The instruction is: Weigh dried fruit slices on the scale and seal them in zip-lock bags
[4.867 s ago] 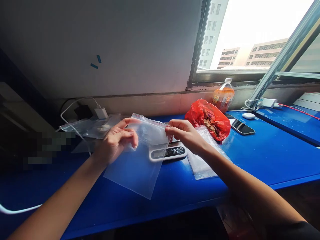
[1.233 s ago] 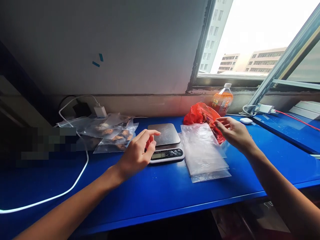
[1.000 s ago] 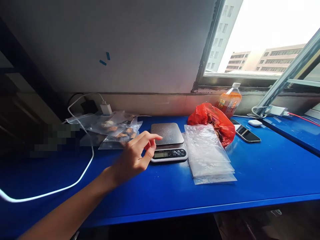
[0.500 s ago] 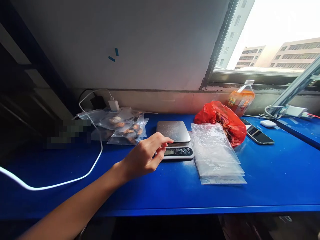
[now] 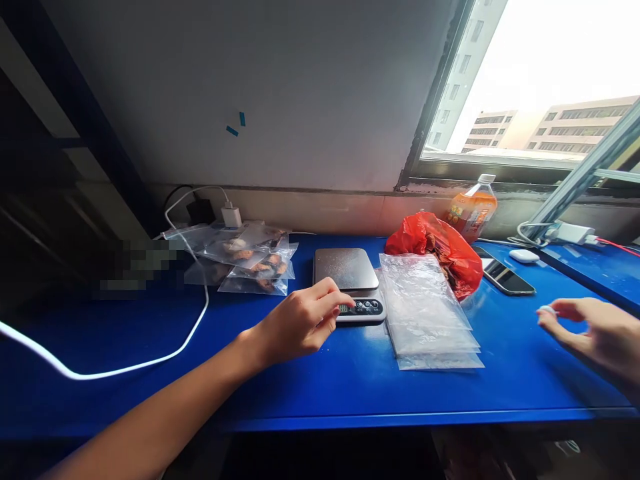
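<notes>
From here I see the left hand [image 5: 305,320] half-curled (can't tell how closed) over the scale [image 5: 350,275] on the blue table [image 5: 300,393], right hand [image 5: 600,330] pinching something white [image 5: 549,309], bags [image 5: 425,313] alongside, probably for easy reach.

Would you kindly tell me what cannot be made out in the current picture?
All in the head view:
Display reading on the scale: partly covered by the left hand.
Small white thing at the fingertips of the right hand: too small to identify.
Right arm: mostly cut off by the right edge.
Remaining contents of the red bag: hidden by its folds and the clear bags in front.
</notes>
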Demonstrator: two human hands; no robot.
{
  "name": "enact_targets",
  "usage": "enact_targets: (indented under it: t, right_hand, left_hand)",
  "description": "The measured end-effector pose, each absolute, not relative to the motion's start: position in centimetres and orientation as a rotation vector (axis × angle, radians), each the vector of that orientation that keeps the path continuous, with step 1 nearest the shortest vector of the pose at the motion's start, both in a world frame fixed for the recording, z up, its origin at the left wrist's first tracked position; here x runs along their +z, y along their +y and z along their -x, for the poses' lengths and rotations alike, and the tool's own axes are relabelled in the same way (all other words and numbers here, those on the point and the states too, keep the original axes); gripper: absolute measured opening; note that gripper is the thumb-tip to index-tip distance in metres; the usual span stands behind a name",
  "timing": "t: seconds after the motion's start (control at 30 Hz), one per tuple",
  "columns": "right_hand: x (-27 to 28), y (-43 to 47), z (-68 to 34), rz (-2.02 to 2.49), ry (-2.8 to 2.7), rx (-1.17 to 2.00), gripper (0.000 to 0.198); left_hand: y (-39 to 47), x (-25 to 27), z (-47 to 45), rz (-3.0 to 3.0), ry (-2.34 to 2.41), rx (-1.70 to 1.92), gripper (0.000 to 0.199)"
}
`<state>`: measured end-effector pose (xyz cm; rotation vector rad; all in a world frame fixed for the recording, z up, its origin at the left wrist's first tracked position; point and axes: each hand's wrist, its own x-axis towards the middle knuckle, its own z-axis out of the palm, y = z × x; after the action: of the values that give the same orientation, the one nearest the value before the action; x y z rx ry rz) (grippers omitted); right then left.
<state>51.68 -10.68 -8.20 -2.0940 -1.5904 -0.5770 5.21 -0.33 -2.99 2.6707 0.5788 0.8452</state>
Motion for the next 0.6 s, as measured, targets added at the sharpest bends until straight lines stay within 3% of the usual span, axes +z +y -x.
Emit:
enact_targets:
  t: [0.13, 0.3, 0.43, 0.6]
  right_hand:
    - [-9.9, -7.7, -54.1, 2.291, -1.611, -0.412, 0.021]
    - [-7.6, -6.7, -50.7, 2.081, -1.771, -0.683, 0.029]
    - [-4.8, -3.9, -44.6, 1.849, -2.071, -0.707, 0.028]
    - [-2.6, 2.0, -41.5, 2.089, -2.360, -0.523, 0.026]
  left_hand:
    - [0.2, -3.1, -5.0, -2.634, 0.628, 0.816, 0.027]
    - [2.4, -1.1, -7.0, -2.634, 0.689, 0.827, 0.021]
    - [5.9, 0.9, -13.1, -2.744, 0.696, 0.558, 0.024]
    - [10.3, 2.0, -22.2, -2.800, 0.754, 0.477, 0.025]
